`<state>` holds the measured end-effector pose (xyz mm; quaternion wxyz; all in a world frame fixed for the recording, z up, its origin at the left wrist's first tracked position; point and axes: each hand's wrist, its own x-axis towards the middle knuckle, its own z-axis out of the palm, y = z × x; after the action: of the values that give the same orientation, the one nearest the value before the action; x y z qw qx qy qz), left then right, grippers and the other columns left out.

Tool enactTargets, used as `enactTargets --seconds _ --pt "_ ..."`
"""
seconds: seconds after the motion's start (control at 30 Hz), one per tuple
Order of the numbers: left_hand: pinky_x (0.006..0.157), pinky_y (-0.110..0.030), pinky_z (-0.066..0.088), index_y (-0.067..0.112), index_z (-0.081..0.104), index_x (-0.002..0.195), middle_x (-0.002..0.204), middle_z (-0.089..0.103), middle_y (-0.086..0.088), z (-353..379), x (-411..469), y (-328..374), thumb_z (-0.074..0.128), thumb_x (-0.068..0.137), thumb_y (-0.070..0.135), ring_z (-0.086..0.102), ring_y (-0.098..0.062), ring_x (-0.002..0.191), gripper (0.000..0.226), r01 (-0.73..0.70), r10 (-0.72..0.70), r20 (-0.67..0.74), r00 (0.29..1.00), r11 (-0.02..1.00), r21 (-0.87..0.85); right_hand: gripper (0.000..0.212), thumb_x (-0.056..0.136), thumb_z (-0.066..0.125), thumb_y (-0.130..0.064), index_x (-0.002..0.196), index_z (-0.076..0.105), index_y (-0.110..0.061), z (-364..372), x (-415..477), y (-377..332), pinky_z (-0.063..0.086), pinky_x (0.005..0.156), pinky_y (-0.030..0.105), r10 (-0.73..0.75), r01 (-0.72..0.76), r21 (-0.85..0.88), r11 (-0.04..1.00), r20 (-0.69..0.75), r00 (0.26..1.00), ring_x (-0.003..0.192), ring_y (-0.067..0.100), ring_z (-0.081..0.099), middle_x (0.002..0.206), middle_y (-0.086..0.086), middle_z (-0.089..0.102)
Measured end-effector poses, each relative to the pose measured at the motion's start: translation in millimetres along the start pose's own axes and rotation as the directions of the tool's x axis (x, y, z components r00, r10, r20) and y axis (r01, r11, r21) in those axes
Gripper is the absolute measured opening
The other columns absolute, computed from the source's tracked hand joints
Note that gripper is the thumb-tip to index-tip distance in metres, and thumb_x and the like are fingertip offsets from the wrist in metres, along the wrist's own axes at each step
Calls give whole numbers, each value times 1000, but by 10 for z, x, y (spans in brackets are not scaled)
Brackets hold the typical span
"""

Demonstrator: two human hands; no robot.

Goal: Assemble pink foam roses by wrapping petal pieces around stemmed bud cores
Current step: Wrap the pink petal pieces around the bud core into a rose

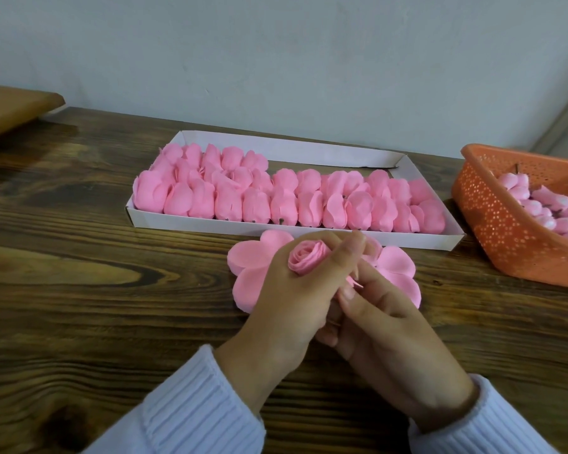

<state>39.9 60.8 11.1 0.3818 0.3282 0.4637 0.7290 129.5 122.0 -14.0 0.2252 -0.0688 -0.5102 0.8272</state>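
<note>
My left hand (286, 299) grips a pink foam rose (309, 257), its spiral centre facing up between thumb and fingers. My right hand (387, 326) sits just right of it, its fingertips pinching the rose's lower side at a small petal edge; the stem is hidden by both hands. Under the hands lies a stack of flat pink petal pieces (253, 273), lobes spreading left and right on the wooden table (112, 290).
A shallow white cardboard tray (341, 239) behind the hands is packed with several finished pink roses (276, 194). An orange perforated basket (492, 221) at the right edge holds several stemmed bud cores (535, 204). A wooden board (14, 109) lies at the far left.
</note>
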Motion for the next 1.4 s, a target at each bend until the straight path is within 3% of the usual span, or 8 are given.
enactTargets --seconds 0.17,0.33,0.53,0.7,0.87,1.07,1.27,1.4 --pt "33 -15 33 18 72 80 43 56 16 -11 1 -11 61 67 53 44 -3 27 38 -2 2 61 998 1000 6 34 84 52 -44 68 71 -21 -12 -1 -2 39 55 23 61 -68 -107 992 -67 996 56 11 52 61 2 59" --pt "34 -13 31 12 68 77 58 64 12 -44 25 -24 66 68 51 38 -2 29 40 34 -34 27 999 999 13 27 86 59 -28 102 68 -9 7 5 -23 45 58 21 47 -46 66 997 -11 999 62 11 55 70 5 58" --pt "31 -11 32 26 68 58 82 73 5 -8 -2 -23 66 66 46 43 -2 28 22 -29 31 99 995 999 -15 36 88 46 -34 70 69 -13 -24 -4 -9 40 54 25 89 -91 -14 996 -96 991 54 13 51 60 6 56" --pt "30 -12 30 25 71 69 57 63 6 -34 18 -10 64 61 54 36 -2 24 32 7 -7 -7 1000 1000 -18 23 89 59 -27 103 67 -11 0 -4 -12 41 60 24 62 -65 61 996 52 997 68 14 54 73 8 58" --pt "30 -13 32 10 66 79 44 58 15 -28 13 4 67 71 45 37 -2 23 35 34 -35 65 997 999 22 29 81 68 -49 79 68 -20 -15 -8 12 39 56 22 53 -52 -31 998 47 997 62 11 55 70 1 62" --pt "33 -13 30 10 66 79 56 63 15 -30 44 -12 67 69 48 36 -3 28 40 13 -13 5 1000 999 39 31 83 69 -30 110 65 -15 -16 -4 -3 43 62 23 1 -1 -28 1000 -9 1000 65 10 55 72 3 59" --pt "31 -11 31 27 74 73 66 69 11 -22 -1 10 66 72 41 47 0 30 16 -8 10 123 992 1000 -15 28 89 57 -46 76 71 -26 -22 -17 2 41 58 21 4 -4 -88 996 -7 1000 60 7 55 67 -5 62" --pt "33 -12 31 30 74 75 63 66 10 -50 19 1 65 75 48 38 -3 29 20 25 -26 47 999 999 25 28 86 67 -37 110 69 -21 -27 -4 8 40 67 28 8 -6 -39 999 33 999 69 9 57 75 1 61"
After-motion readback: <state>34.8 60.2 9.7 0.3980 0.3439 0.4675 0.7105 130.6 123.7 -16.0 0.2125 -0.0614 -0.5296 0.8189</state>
